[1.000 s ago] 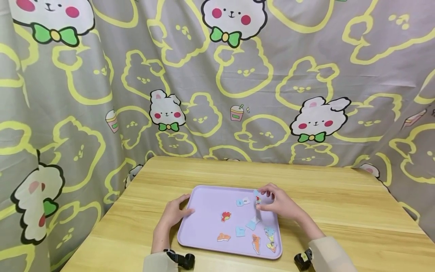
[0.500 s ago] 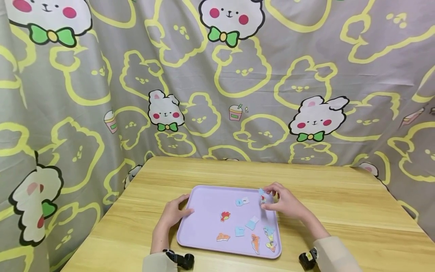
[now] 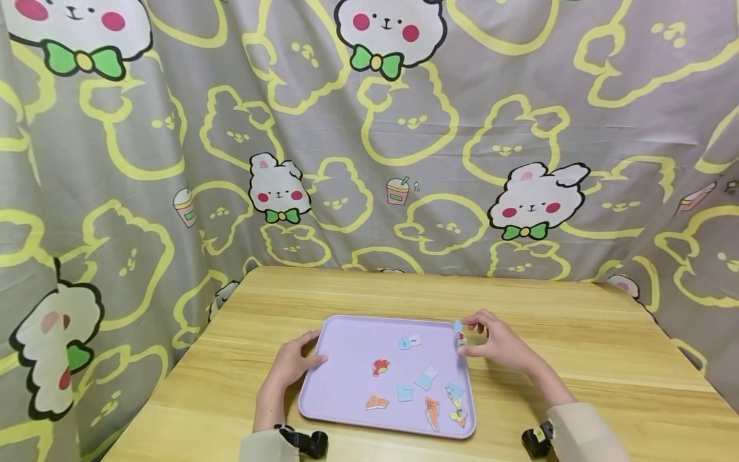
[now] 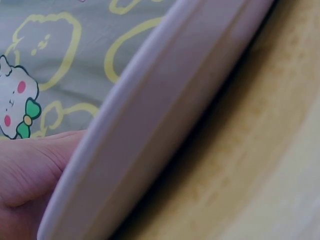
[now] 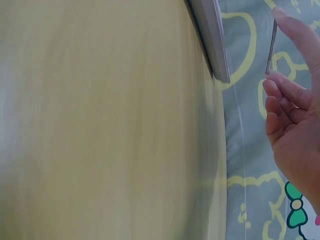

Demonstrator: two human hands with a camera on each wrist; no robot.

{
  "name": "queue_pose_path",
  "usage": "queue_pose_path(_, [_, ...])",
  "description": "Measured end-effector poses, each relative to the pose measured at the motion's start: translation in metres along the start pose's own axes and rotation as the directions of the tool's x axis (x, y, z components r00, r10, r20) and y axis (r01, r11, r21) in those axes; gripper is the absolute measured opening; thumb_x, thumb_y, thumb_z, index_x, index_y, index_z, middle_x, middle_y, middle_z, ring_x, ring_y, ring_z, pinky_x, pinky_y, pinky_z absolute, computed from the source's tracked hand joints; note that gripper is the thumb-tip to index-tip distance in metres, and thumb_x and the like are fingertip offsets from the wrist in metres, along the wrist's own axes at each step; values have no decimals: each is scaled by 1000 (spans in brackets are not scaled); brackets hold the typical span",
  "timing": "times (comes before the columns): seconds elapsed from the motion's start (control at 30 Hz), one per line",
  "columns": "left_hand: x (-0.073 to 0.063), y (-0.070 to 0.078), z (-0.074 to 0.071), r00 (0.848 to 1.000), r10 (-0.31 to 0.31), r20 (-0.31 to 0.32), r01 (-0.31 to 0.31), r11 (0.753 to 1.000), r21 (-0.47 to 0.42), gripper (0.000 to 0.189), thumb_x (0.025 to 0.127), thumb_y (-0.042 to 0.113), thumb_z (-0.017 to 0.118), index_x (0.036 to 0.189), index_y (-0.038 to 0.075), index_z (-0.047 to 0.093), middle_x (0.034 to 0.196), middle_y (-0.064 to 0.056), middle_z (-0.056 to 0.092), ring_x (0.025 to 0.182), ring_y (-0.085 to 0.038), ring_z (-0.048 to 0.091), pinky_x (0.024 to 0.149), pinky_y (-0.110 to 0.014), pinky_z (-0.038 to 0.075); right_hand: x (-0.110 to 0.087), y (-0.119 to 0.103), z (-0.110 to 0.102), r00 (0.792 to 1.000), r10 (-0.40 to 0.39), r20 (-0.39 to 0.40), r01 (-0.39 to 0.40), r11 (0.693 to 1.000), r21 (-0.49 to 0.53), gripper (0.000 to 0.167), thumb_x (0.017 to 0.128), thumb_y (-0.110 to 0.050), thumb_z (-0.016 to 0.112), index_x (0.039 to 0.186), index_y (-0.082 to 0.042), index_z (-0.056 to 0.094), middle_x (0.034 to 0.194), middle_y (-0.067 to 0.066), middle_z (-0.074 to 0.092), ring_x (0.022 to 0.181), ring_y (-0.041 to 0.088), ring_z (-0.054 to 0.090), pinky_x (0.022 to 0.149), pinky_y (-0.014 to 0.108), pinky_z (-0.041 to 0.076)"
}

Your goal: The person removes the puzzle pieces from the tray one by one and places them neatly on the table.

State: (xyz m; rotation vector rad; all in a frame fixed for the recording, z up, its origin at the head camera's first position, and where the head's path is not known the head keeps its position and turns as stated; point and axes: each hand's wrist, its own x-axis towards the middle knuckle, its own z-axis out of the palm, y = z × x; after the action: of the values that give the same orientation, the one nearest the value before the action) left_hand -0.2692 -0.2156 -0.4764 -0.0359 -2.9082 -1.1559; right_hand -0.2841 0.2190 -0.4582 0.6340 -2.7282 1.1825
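Observation:
My left hand [image 3: 290, 362] grips the left edge of a lilac tray [image 3: 337, 388], its thumb over the rim. The left wrist view shows the tray's outer wall close up. Over the far right corner of the tray, my right hand [image 3: 498, 339] pinches a small irregular puzzle piece [image 3: 460, 335] printed in blue, red and yellow. From the right wrist camera this piece [image 5: 271, 47] appears edge-on between thumb and finger. On the tray lie a red piece [image 3: 380, 367], an orange piece [image 3: 377, 403], another orange piece [image 3: 432, 414] and several light blue ones.
The tray rests on a wooden table [image 3: 531, 308]. Two blue-and-white pieces [image 3: 410, 342] lie side by side near its far edge. Blue and yellow pieces [image 3: 455, 393] sit by the right rim. A patterned grey curtain [image 3: 340, 135] hangs behind and at the left.
My right hand has moved rightward with the puzzle piece, from inside the tray to its right rim. My left hand keeps its place on the tray's edge.

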Motion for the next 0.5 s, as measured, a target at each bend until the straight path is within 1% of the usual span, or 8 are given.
queue_pose_path(0.3, [0,-1,-1,1000,16,2,-16,1000,21,59,85,20,76,139,8,55,147,-26,46,137,-46,42,114,-59,36,-8,13,-12,999,31,-5,-32,999,-30,55,77,-34,83,118,-2,63,102,4,57,89,13,47,71,22,46])
queue_pose_path(0.5, [1,-1,-1,1000,19,4,-20,1000,17,59,85,20,76,139,8,55,146,-27,46,137,-46,41,114,-59,36,-13,20,-20,998,59,-14,-59,997,-48,54,76,-33,83,116,-2,64,101,4,57,90,11,47,71,21,46])
